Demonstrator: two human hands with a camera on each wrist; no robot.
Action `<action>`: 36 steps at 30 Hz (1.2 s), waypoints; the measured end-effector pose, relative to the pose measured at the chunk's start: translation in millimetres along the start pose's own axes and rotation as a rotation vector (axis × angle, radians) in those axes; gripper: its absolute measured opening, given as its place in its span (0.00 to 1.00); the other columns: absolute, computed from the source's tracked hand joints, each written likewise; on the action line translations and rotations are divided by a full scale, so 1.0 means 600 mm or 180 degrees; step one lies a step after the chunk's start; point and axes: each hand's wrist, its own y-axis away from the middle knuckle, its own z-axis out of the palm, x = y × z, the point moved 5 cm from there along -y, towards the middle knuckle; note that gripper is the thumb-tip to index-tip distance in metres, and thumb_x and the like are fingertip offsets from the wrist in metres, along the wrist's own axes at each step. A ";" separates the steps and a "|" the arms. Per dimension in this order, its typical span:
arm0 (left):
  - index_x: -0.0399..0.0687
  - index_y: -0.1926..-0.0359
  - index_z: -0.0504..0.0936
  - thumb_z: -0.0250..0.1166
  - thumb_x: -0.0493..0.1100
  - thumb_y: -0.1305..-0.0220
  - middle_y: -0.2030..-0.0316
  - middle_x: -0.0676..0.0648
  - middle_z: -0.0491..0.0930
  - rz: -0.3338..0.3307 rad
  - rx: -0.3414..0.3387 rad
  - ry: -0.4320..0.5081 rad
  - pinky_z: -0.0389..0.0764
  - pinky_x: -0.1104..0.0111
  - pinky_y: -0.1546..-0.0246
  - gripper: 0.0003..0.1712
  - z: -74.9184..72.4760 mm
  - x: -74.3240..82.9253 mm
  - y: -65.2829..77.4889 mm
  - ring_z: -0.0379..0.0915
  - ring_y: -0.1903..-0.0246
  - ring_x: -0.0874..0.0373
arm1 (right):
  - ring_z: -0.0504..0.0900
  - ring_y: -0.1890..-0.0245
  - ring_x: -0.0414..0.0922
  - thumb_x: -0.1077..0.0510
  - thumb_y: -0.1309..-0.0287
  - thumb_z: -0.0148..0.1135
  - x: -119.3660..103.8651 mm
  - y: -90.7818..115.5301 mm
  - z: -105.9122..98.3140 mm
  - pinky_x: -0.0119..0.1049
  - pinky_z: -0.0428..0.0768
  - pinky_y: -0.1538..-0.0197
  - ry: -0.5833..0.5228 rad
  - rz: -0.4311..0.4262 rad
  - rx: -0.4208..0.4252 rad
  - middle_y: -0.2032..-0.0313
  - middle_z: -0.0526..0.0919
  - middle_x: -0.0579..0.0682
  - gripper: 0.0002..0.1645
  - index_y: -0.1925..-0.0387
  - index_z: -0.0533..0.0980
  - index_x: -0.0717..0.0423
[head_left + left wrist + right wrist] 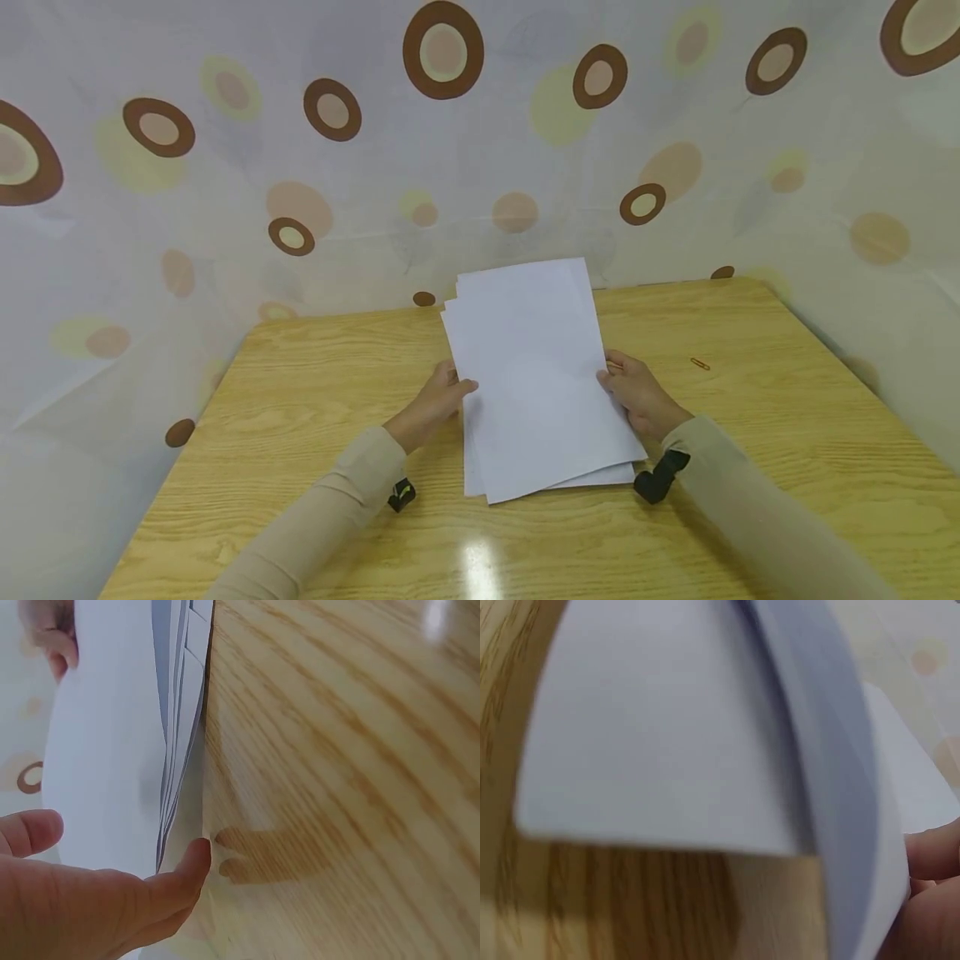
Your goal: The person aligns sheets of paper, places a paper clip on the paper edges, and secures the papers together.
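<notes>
A loose stack of white paper sheets stands tilted over the table, its sheets out of line at the top left and bottom edges. My left hand holds the left edge, thumb over the front sheet and fingers behind. In the left wrist view, several layered sheet edges run down between that thumb and the fingers. On the opposite side my right hand grips the right edge, thumb in front. Close up, the right wrist view shows a sheet bowing beside the right fingers.
An orange paper clip lies on the wooden table, right of the stack. A white curtain-like backdrop with brown and yellow circles hangs behind the table and along both sides. Black wrist devices sit at the sleeves.
</notes>
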 end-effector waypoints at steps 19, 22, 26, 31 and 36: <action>0.38 0.31 0.62 0.51 0.34 0.30 0.40 0.36 0.73 0.0205 0.0574 0.0499 0.74 0.56 0.42 0.27 -0.019 0.009 -0.003 0.72 0.42 0.46 | 0.57 0.31 0.59 0.64 0.28 0.40 -0.007 0.006 0.007 0.51 0.59 0.31 -0.0332 -0.0064 -0.0067 0.29 0.53 0.66 0.35 0.26 0.41 0.64; 0.37 0.34 0.66 0.51 0.35 0.30 0.42 0.37 0.75 0.0209 0.0586 0.0467 0.76 0.56 0.44 0.25 -0.020 0.009 -0.004 0.74 0.44 0.47 | 0.59 0.32 0.59 0.64 0.28 0.40 -0.008 0.008 0.007 0.50 0.61 0.31 -0.0342 -0.0067 -0.0059 0.30 0.55 0.66 0.34 0.26 0.43 0.63; 0.35 0.35 0.68 0.52 0.36 0.29 0.44 0.37 0.77 0.0238 0.0603 0.0450 0.77 0.57 0.47 0.23 -0.022 0.010 -0.004 0.76 0.46 0.47 | 0.62 0.33 0.57 0.64 0.28 0.40 -0.009 0.010 0.005 0.48 0.64 0.34 -0.0299 -0.0075 -0.0075 0.30 0.57 0.65 0.33 0.26 0.45 0.62; 0.34 0.36 0.68 0.52 0.35 0.29 0.48 0.36 0.79 0.0362 0.0696 0.0336 0.79 0.58 0.49 0.22 -0.024 0.015 0.001 0.77 0.49 0.48 | 0.66 0.37 0.53 0.63 0.27 0.41 -0.014 0.014 0.005 0.43 0.68 0.38 -0.0182 -0.0097 -0.0112 0.32 0.61 0.65 0.32 0.27 0.45 0.63; 0.34 0.36 0.68 0.53 0.36 0.29 0.49 0.37 0.79 0.0519 0.0867 0.0030 0.80 0.63 0.52 0.22 -0.025 0.022 0.007 0.78 0.52 0.50 | 0.65 0.36 0.53 0.61 0.26 0.40 -0.026 0.023 0.004 0.42 0.69 0.38 -0.0104 -0.0170 -0.0269 0.32 0.59 0.66 0.33 0.27 0.44 0.65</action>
